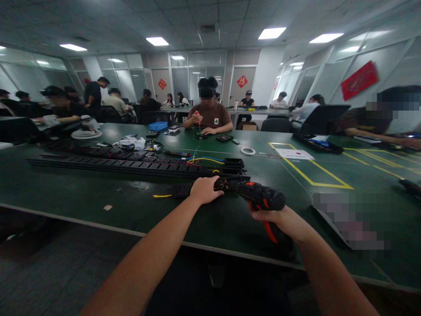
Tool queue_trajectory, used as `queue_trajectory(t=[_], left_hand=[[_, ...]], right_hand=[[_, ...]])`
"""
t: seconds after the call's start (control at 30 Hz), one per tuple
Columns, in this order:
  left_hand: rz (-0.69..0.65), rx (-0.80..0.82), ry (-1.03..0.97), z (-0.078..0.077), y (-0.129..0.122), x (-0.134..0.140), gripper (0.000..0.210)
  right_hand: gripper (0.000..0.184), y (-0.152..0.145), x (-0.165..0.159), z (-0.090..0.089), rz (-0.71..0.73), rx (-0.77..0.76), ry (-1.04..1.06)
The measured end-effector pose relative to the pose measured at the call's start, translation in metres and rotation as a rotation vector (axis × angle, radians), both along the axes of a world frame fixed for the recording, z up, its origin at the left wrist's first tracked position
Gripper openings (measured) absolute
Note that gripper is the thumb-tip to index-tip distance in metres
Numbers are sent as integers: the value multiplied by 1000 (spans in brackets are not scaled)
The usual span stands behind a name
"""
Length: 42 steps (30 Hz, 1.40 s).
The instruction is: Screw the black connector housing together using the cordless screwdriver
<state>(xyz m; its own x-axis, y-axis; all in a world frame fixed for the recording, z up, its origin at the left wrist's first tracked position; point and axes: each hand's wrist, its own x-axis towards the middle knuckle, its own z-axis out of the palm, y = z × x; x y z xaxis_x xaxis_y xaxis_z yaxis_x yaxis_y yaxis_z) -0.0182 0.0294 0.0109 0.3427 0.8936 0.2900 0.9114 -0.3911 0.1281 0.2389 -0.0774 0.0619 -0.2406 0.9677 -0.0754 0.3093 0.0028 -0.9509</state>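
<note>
My right hand (279, 219) is wrapped round the handle of a black and red cordless drill (261, 195). The drill points left, and its front end is close to my left hand (205, 190). Under that hand, with its fingers closed over it, lies a black socket strip piece (182, 190) on the green table. A yellow wire (162, 196) sticks out of its left end. To the right of my left fingers some inner parts of the piece (225, 184) show. Exactly where the drill tip touches is too dark to make out.
Long black power strips (131, 169) lie just beyond my hands, with blue and yellow wires (200, 159) at their right end. A white tape roll (247, 151) and a paper sheet (294, 153) lie farther right. Across the table a person (210, 109) holds a red screwdriver (198, 115).
</note>
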Motion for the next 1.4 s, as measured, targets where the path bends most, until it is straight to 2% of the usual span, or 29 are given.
queue_trajectory(t=[0.73, 1.07, 1.4], left_hand=[[15, -21, -25, 7, -4, 0, 65], [10, -1, -13, 2, -1, 0, 67], [6, -10, -27, 3, -2, 0, 64]], right_hand=[[32, -5, -5, 9, 2, 4, -62], [30, 1, 0, 0, 8, 27, -102], [29, 3, 1, 0, 25, 56, -136]])
